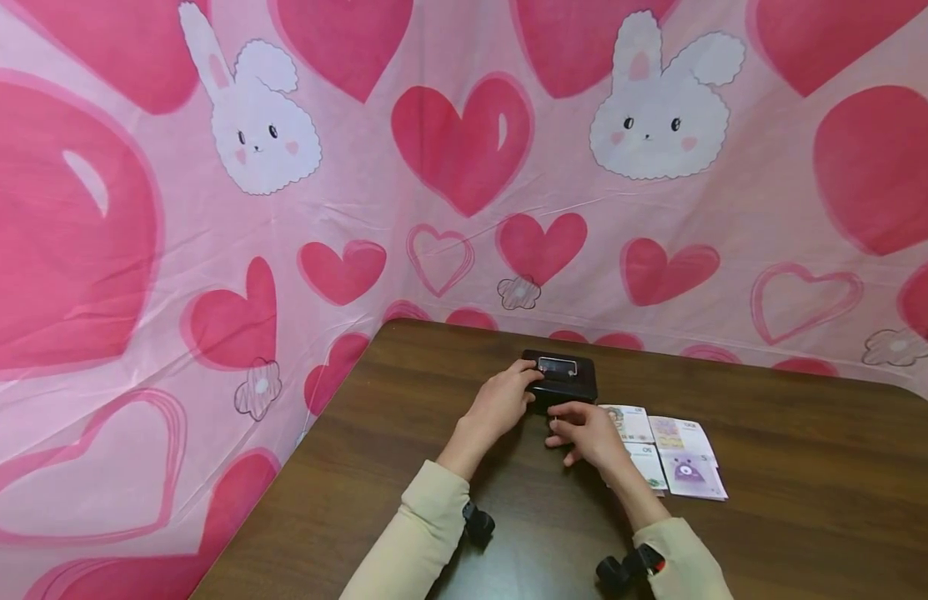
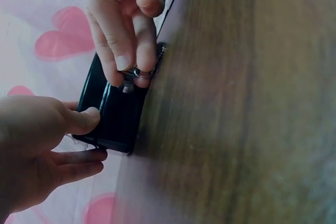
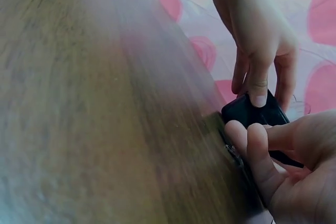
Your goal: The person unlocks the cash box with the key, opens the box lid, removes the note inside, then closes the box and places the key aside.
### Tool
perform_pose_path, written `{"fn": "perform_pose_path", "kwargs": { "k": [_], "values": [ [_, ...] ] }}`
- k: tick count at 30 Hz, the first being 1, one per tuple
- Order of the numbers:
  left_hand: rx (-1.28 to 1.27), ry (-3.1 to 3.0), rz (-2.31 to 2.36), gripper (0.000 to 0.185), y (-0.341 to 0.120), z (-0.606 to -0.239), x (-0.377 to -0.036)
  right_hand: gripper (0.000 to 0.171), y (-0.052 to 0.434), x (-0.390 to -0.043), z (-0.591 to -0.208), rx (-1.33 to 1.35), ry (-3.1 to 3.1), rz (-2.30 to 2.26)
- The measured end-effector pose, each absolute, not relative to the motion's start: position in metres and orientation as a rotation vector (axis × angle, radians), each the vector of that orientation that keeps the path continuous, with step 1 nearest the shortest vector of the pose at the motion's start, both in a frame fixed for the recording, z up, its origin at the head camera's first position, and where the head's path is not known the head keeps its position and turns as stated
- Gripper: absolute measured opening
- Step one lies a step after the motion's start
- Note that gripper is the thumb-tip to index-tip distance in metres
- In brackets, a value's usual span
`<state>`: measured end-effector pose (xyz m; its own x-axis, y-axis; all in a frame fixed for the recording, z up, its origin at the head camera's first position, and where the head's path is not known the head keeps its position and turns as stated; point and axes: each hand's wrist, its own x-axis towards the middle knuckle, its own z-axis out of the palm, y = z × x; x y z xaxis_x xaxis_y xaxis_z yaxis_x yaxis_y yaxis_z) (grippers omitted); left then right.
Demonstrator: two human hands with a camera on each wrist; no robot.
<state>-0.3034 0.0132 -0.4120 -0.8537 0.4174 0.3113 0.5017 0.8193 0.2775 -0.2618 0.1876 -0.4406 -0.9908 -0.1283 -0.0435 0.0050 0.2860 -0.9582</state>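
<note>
A black cash box (image 1: 582,385) with a metal handle (image 1: 557,359) on its lid stands near the back of the wooden table. My left hand (image 1: 499,402) holds the box at its left end, thumb (image 2: 90,119) on the front and other fingers round the side. At the front face, my right hand (image 1: 589,435) pinches a small key (image 2: 137,72) with a metal ring, right at the round lock (image 2: 127,86). The fingertips cover most of the key; whether it sits in the lock I cannot tell.
Several paper banknotes lie in rows right of the box, among them a purple note (image 1: 690,473) and a greenish one (image 1: 645,463); the right hand partly covers them. A pink cloth (image 1: 448,192) with hearts and rabbits hangs behind the brown table (image 1: 824,467).
</note>
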Motion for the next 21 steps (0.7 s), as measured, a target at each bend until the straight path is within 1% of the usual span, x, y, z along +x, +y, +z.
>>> {"fn": "perform_pose_path", "kwargs": {
  "k": [10,14,21],
  "values": [
    [-0.732,-2.771,-0.519,0.041,0.0119,-0.4139,-0.3052,0.032,0.1901,-0.2624,-0.4424,-0.146,2.420,-1.819],
    [-0.722,-2.766,-0.548,0.039,0.0118,-0.4151,-0.3062,0.033,0.1931,-0.2651,-0.4431,-0.175,2.395,-1.816],
    [-0.731,-2.790,-0.738,0.038,0.0080,-0.4210,-0.3125,0.032,0.1957,-0.2667,-0.4407,-0.234,2.378,-1.764]
  ]
}}
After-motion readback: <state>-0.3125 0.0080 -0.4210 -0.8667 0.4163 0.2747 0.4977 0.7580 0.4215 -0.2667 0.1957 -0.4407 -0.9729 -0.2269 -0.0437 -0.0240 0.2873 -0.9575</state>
